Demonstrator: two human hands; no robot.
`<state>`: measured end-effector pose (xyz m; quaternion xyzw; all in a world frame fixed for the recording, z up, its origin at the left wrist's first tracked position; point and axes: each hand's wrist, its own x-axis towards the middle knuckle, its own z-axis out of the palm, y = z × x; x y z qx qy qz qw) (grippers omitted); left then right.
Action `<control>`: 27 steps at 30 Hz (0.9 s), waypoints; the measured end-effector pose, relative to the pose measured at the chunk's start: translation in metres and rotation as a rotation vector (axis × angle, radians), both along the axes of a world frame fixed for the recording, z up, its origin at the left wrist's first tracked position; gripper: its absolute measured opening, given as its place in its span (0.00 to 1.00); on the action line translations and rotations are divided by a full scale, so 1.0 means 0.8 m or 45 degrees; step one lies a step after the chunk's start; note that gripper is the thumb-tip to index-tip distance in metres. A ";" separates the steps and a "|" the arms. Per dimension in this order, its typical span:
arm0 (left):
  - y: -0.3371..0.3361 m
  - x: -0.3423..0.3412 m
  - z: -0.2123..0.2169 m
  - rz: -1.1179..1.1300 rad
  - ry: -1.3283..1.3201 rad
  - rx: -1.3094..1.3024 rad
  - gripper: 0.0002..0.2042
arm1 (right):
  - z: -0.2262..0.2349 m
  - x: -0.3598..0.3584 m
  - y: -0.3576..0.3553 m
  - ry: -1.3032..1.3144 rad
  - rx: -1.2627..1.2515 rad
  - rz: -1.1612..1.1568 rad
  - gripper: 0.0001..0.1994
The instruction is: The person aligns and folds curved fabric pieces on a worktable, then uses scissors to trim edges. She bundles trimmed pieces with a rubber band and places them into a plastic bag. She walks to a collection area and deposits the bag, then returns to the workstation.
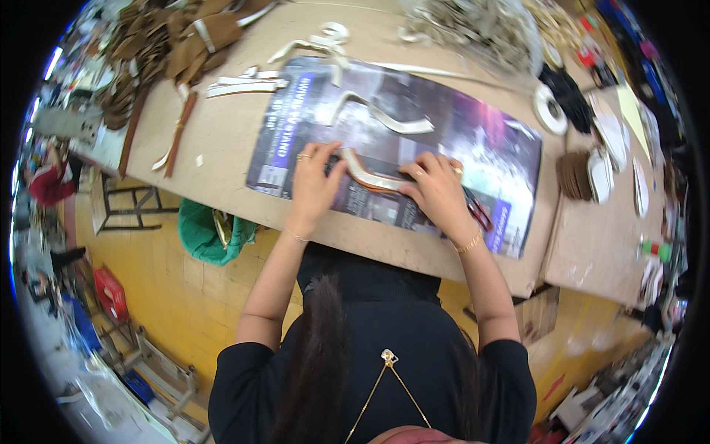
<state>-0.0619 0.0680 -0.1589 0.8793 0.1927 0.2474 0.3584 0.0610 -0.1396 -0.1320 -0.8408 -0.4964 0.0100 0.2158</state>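
Note:
A curved strip, white on its face with a brown edge, lies bowed between my two hands over a dark printed sheet. My left hand pinches or presses its left end, thumb and fingers bent. At the other end my right hand has its thumb and fingertips closed on the strip. Red-handled scissors lie on the sheet, partly hidden by my right hand. Beyond my hands rests a loose white strip, curled at its left end.
Brown cut pieces are heaped at the far left, near several white strips. A clear bag of pale pieces stands at the back. To the right are a white tape roll and stacked brown pieces. A green bag hangs below the table edge.

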 end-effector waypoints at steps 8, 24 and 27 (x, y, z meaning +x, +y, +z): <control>0.134 -0.015 0.001 0.430 -0.108 -0.574 0.13 | 0.003 -0.007 0.015 0.216 -0.230 -0.112 0.11; 0.358 0.111 -0.037 0.174 0.495 -0.074 0.10 | 0.073 -0.057 0.074 0.482 -0.501 -0.245 0.06; 0.351 0.134 -0.021 0.197 0.658 0.029 0.11 | 0.103 -0.086 0.092 0.585 -0.415 -0.364 0.05</control>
